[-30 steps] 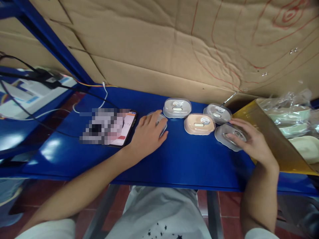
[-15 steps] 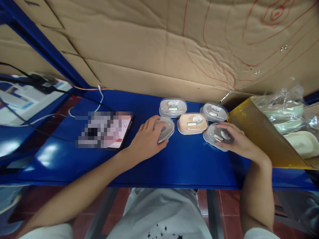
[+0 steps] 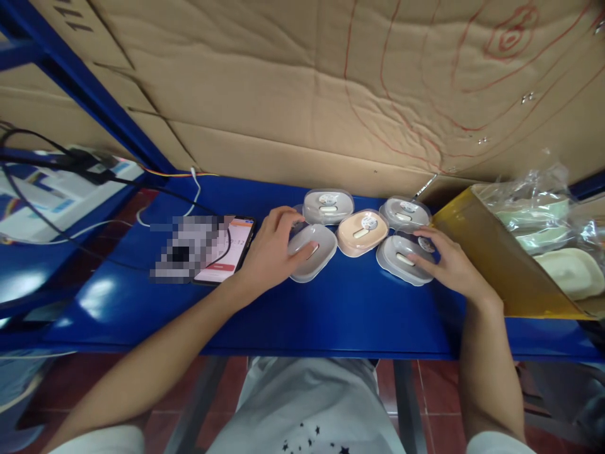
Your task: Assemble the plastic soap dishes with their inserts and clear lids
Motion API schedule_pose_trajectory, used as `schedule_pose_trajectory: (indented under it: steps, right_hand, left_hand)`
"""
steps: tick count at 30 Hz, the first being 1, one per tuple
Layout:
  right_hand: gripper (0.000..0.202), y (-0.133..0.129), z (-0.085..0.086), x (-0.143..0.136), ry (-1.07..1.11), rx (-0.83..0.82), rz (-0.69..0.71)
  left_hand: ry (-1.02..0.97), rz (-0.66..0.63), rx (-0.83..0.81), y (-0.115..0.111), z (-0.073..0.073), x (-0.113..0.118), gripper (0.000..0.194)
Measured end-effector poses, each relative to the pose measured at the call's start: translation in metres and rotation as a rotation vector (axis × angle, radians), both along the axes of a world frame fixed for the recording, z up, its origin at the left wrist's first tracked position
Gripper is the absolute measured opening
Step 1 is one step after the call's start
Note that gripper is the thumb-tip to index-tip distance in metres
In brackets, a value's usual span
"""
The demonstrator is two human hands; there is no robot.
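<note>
My left hand (image 3: 276,246) curves over the left grey soap box (image 3: 312,261), its thumb on top beside the pale raised bar and the other fingers behind the far rim. A clear plastic edge shows by those fingertips; I cannot tell if it is a lifted lid. On the right, my right hand (image 3: 449,261) holds another grey soap box (image 3: 399,258) between thumb and fingers. Between them sits a peach soap box (image 3: 362,236). Two more grey soap boxes, one at back left (image 3: 326,211) and one at back right (image 3: 401,217), have clear lids and round stickers.
A lit phone (image 3: 222,258), partly blurred out, lies left on the blue table (image 3: 307,328). Cables and a white power strip (image 3: 70,195) are further left. A yellow-edged carton (image 3: 501,265) with bagged pale green dishes stands right. Cardboard (image 3: 255,94) rises behind.
The left grey box has turned and come slightly nearer, with my left thumb now on its top. The right grey box has shifted a little left with my right hand. The peach box has tilted slightly.
</note>
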State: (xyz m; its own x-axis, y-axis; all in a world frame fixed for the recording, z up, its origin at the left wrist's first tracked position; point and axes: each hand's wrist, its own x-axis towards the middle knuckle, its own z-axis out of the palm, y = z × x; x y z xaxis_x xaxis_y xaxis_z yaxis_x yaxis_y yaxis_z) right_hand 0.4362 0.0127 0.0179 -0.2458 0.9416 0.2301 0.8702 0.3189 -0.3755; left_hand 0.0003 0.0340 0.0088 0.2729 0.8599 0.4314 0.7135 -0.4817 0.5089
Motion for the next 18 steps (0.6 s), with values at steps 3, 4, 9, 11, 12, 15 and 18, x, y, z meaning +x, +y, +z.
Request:
schedule_pose_trajectory:
  steps: [3, 4, 9, 11, 12, 15, 18]
  right_hand:
    - [0.047, 0.0, -0.001, 0.003, -0.061, 0.057, -0.014]
    - [0.042, 0.0, 0.0, 0.003, -0.078, 0.079, -0.021]
    - [0.028, -0.001, 0.006, -0.008, -0.059, 0.127, 0.008]
    - [0.029, -0.002, 0.008, -0.015, -0.038, 0.09, 0.059]
    - [0.03, -0.003, 0.008, -0.018, -0.034, 0.069, 0.082]
    - [0.039, -0.006, 0.006, -0.024, -0.069, 0.021, 0.105]
    - [0.044, -0.009, 0.001, -0.026, -0.151, -0.008, 0.087]
  left_hand:
    - [0.174, 0.054, 0.016, 0.002, -0.003, 0.0, 0.047]
    - [0.229, 0.05, 0.003, 0.003, -0.005, 0.001, 0.047]
    - [0.374, -0.021, -0.064, 0.003, -0.01, 0.002, 0.048]
    - [0.376, -0.016, -0.013, 0.001, -0.009, 0.003, 0.049]
    - [0.376, -0.01, 0.021, 0.0, -0.008, 0.004, 0.05]
    - [0.372, -0.009, 0.095, -0.007, -0.005, 0.008, 0.046]
    - [0.399, -0.045, 0.11, -0.016, -0.003, 0.015, 0.034]
